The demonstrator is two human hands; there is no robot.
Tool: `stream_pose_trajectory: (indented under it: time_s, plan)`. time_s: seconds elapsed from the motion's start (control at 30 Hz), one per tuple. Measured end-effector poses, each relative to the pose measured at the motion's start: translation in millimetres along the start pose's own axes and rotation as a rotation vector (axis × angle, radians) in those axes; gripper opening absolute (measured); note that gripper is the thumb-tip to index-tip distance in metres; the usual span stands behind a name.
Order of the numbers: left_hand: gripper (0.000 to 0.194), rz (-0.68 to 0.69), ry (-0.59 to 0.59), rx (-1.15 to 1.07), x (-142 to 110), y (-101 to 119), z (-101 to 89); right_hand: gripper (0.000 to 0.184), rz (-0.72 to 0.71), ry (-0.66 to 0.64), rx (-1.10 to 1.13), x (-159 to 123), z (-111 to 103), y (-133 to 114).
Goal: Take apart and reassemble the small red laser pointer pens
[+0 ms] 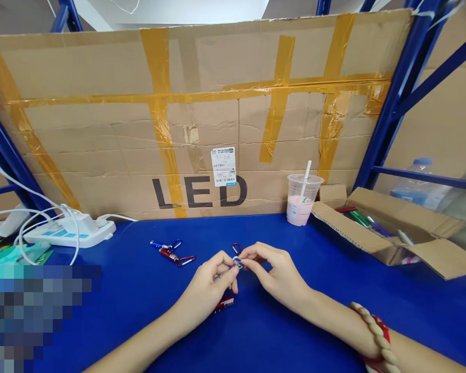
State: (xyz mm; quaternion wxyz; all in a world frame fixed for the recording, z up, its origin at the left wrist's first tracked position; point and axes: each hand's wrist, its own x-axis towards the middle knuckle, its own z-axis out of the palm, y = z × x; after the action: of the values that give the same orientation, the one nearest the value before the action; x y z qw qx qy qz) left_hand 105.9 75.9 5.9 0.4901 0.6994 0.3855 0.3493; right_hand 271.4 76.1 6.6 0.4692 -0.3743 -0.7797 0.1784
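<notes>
My left hand (207,284) and my right hand (276,270) meet over the middle of the blue table, both closed in a pinch. Between their fingertips is a small silver metal ring (238,262); what hangs from it is mostly hidden in my left fingers. A red carabiner clip (236,248) shows just behind the fingertips; whether it joins the ring I cannot tell. Under my left hand lies a small red keychain flashlight (224,304), partly covered. Farther left lie a blue keychain flashlight (160,245) and another red keychain flashlight (168,254), each with a carabiner.
A clear cup (300,207) with pink drink and a straw stands at the back right. Beside it is an open cardboard box (357,233) holding pens. A white power strip (72,235) with cables sits at left. Taped cardboard (112,150) walls off the table's back.
</notes>
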Motion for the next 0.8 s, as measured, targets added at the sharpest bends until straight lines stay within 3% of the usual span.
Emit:
stream_pose_trajectory:
  time_s: [0.17,0.27,0.37,0.6,0.8]
  plan:
    - [0.020,-0.001,0.037,0.049,-6.4,6.2,5.8,0.012,-0.044,-0.001,-0.070,-4.5,-0.6,4.0]
    - [0.013,-0.001,0.065,0.041,-7.5,7.6,7.4,0.014,0.002,-0.058,-0.062,-4.5,2.7,4.7]
    - [0.010,0.003,0.099,0.154,-5.8,8.6,0.6,0.020,0.050,-0.037,-0.031,0.0,8.9,4.2]
    - [0.018,0.118,0.264,0.490,-7.7,15.3,-20.5,0.025,0.037,-0.018,-0.075,6.4,19.5,-1.4]
    - [0.025,0.083,0.313,0.601,-10.4,12.7,-21.0,0.028,0.026,0.016,-0.077,1.7,21.2,-5.5]
